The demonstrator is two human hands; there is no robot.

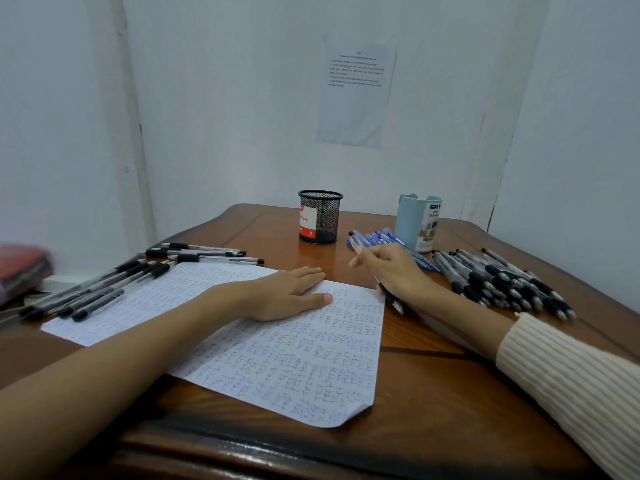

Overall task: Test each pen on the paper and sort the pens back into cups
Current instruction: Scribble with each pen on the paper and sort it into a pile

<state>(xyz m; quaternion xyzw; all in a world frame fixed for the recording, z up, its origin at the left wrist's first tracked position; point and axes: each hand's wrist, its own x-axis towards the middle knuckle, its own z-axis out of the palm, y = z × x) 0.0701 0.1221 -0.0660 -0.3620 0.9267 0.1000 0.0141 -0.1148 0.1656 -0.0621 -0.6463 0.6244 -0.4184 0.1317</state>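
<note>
**Pen in hand at the paper's edge, not yet sorted**

The right hand (391, 271) is curled around a pen (397, 305), whose tip end pokes out below the palm, just off the right edge of the paper (294, 368). The hand's fingers reach toward a small row of blue pens (372, 237) lying beside the pale blue cup (417, 223). The left hand (287, 294) lies flat, fingers straight, pressing the paper down near its top edge; it holds nothing.

The sheet is nearly covered in small test marks, with little bare space left. A large pile of black-grip pens (502, 282) lies to the right of the hand, and another group of black pens (104, 285) lies across the paper's left corner and the table (415, 427) there. The black mesh cup (320, 216) stands at the back, well apart from both hands; it looks empty, and the blue cup's inside is hidden.

My reading is that the step is the handover between testing and sorting: either this pen is being laid with the blue ones, or it is about to be tried. Which pile means what cannot be told. The next move calls for bringing the tip to a bare patch, or setting the pen with its own kind without scattering the blue row.
</note>
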